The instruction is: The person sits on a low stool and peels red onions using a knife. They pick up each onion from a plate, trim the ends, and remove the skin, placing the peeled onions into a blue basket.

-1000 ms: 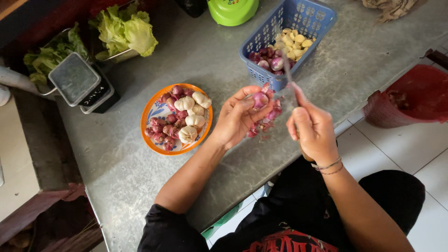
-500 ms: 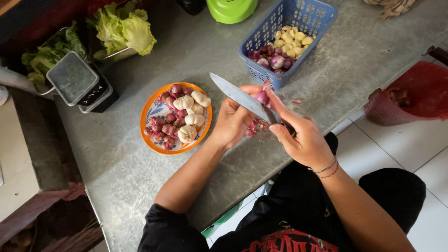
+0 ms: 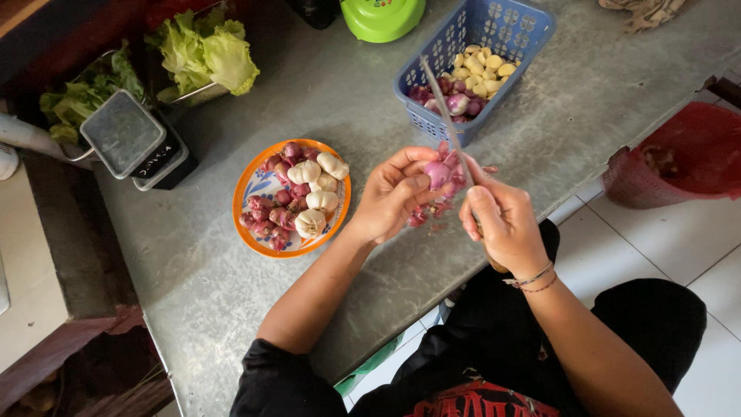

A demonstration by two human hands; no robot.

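My left hand [image 3: 394, 193] pinches a small purple shallot [image 3: 438, 174] over the grey counter [image 3: 255, 324]. My right hand [image 3: 503, 224] grips a knife [image 3: 446, 116], whose blade points up and away with its edge against the shallot. Bits of red peel [image 3: 429, 214] lie on the counter under my hands. To the left stands an orange plate [image 3: 251, 232] with unpeeled shallots and garlic bulbs. Beyond the hands stands a blue basket [image 3: 502, 27] that holds peeled garlic cloves and shallots.
A kitchen scale [image 3: 135, 139] stands at the left of the counter, with lettuce [image 3: 204, 54] in metal trays behind it. A green lid [image 3: 382, 15] lies at the top edge. A red bin [image 3: 679, 154] stands on the white tiled floor at the right.
The knife has swung from lying flat and pointing left across my left hand to standing up, tip toward the basket. My left hand has turned the shallot in its fingertips.
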